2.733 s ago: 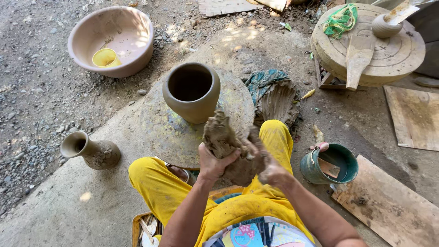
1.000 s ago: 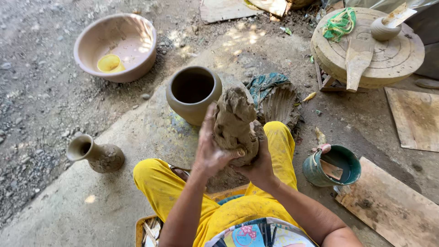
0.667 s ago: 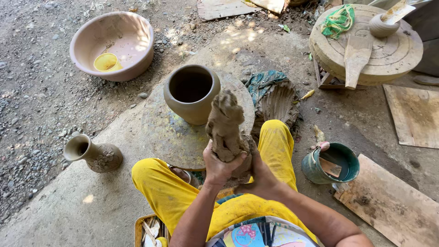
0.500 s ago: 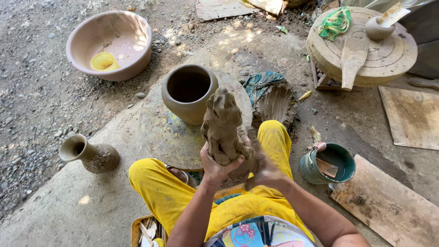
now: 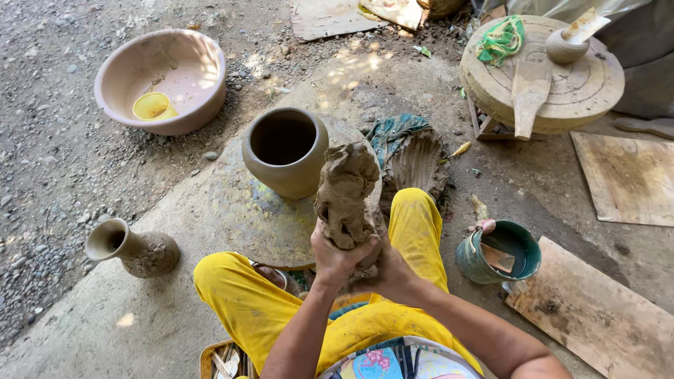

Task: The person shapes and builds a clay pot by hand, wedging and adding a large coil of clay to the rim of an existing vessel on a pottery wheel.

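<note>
A tall, rough clay lump (image 5: 345, 191) stands upright at the frame's centre, gripped at its base by both hands. The left hand (image 5: 335, 254) wraps the lower end from the near side, fingers closed tight on it; the right hand (image 5: 387, 272) clasps the same end from below and to the right, partly hidden behind the left. The lump hangs over the near edge of a round turntable (image 5: 239, 217), just beside a wide-mouthed clay pot (image 5: 284, 151) that sits on it. By the look of it, the clay is being squeezed and stretched into a roll, the pot standing ready beside it; the next move seems to call for a firm, even squeeze so the soft column does not snap or sag.

Yellow trousers (image 5: 246, 309) frame the lower middle. At lower left lies a small vase (image 5: 133, 249); at upper left, a pink basin (image 5: 165, 81) holding a yellow cup (image 5: 153, 107). A green pail (image 5: 500, 251) sits at right, a wooden wheel (image 5: 544, 74) at upper right
</note>
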